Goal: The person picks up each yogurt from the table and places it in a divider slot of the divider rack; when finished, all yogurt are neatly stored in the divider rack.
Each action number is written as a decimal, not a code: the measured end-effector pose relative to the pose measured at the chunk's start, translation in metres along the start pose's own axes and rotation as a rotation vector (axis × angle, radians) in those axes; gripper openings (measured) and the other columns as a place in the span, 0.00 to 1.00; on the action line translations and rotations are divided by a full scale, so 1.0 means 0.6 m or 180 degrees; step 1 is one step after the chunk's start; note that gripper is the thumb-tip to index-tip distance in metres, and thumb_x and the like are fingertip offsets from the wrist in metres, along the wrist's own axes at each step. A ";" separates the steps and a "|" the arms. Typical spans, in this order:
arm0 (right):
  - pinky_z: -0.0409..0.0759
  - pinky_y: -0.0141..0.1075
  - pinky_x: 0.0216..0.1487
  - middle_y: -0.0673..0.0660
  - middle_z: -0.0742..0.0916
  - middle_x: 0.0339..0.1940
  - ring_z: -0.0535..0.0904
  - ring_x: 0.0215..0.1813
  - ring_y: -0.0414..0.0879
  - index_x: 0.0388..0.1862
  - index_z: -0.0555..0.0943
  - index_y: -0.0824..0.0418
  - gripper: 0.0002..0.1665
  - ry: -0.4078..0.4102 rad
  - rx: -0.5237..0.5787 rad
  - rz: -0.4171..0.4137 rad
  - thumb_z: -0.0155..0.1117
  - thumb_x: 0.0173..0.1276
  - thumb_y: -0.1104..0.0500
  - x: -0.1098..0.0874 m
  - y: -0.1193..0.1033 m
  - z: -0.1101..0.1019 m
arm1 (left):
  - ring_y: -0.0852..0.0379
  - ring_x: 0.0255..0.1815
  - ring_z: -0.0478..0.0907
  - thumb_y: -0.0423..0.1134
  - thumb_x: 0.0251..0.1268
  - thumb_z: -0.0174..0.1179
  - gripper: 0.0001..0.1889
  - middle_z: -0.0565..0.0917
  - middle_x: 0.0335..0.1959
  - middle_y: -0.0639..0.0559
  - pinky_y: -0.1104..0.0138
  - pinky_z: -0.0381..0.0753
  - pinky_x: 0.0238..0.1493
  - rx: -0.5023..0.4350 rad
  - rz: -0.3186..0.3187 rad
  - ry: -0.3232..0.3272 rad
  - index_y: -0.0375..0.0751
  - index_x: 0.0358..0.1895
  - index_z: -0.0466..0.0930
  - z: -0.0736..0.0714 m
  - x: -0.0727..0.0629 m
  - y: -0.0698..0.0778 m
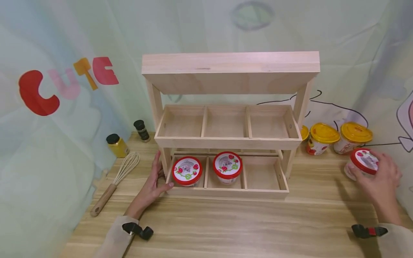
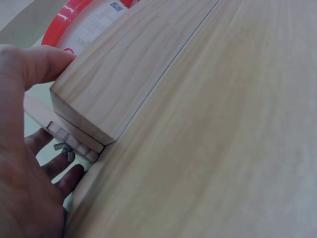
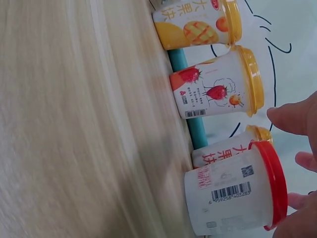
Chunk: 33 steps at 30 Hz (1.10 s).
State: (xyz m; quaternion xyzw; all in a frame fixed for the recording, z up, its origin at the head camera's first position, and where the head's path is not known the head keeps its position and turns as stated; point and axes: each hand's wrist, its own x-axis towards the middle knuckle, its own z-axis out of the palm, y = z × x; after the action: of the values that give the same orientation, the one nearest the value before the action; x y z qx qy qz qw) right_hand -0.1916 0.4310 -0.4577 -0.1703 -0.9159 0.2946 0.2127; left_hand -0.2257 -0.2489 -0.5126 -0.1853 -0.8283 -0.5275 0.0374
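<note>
Sleeves (image 1: 113,234) lay nearest, arms reaching forward, wide apart, over the surface (image 1: 219,225). Left hand (image 1: 151,186) gripped the wooden rack (image 1: 227,143) at its lower left corner, thumb on the tray (image 1: 227,194) edge, fingers bent behind. Right hand (image 1: 382,179) arched over a red-lidded tub (image 1: 364,161) standing far right, near yellow-lidded cups (image 1: 324,133); fingers loosely spread, not closed on it. Two similar tubs (image 1: 187,171) sat in the tray's left and middle compartments.

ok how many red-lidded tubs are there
3: one tub at the left of the lower tray, one tub in its middle, and one tub by the right hand. No others show.
</note>
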 end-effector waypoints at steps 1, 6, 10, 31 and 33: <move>0.40 0.72 0.84 0.77 0.52 0.88 0.44 0.86 0.76 0.87 0.52 0.67 0.48 -0.0026 -0.0006 0.0049 0.60 0.79 0.51 0.001 0.001 0.001 | 0.24 0.87 0.49 0.36 0.65 0.69 0.64 0.50 0.88 0.30 0.21 0.45 0.78 0.0003 -0.0006 0.0001 0.66 0.89 0.26 0.000 0.000 0.000; 0.41 0.72 0.85 0.75 0.52 0.89 0.44 0.87 0.74 0.88 0.51 0.65 0.49 -0.0055 0.0000 0.0221 0.62 0.79 0.53 0.002 0.001 0.005 | 0.24 0.86 0.51 0.36 0.65 0.68 0.63 0.51 0.88 0.29 0.21 0.46 0.78 0.0015 -0.0031 0.0005 0.67 0.89 0.26 0.001 -0.001 0.001; 0.40 0.72 0.85 0.75 0.54 0.88 0.43 0.87 0.72 0.88 0.50 0.65 0.49 -0.0041 0.0010 0.0361 0.62 0.78 0.56 0.003 0.001 0.007 | 0.24 0.86 0.52 0.36 0.65 0.68 0.64 0.51 0.88 0.29 0.21 0.46 0.78 0.0025 -0.0023 -0.0002 0.66 0.89 0.26 0.001 -0.001 0.000; 0.47 0.63 0.90 0.68 0.54 0.90 0.48 0.90 0.68 0.83 0.62 0.69 0.38 0.0111 0.0305 0.0271 0.61 0.79 0.62 -0.001 0.038 0.023 | 0.24 0.84 0.55 0.33 0.66 0.68 0.64 0.52 0.87 0.27 0.24 0.51 0.77 0.0010 0.0050 -0.0009 0.63 0.89 0.25 0.003 -0.003 0.000; 0.47 0.62 0.90 0.67 0.54 0.90 0.48 0.90 0.67 0.83 0.62 0.68 0.38 0.0129 0.0298 0.0271 0.61 0.80 0.62 0.002 0.038 0.025 | 0.23 0.84 0.54 0.32 0.66 0.68 0.64 0.52 0.87 0.27 0.24 0.52 0.77 0.0023 0.0051 0.0004 0.62 0.89 0.25 0.001 -0.003 0.001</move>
State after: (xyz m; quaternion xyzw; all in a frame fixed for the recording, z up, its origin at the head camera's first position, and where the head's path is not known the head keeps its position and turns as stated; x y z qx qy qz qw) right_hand -0.1957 0.4417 -0.4823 -0.2049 -0.8886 0.3423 0.2262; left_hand -0.2237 -0.2488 -0.5129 -0.1915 -0.8286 -0.5243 0.0428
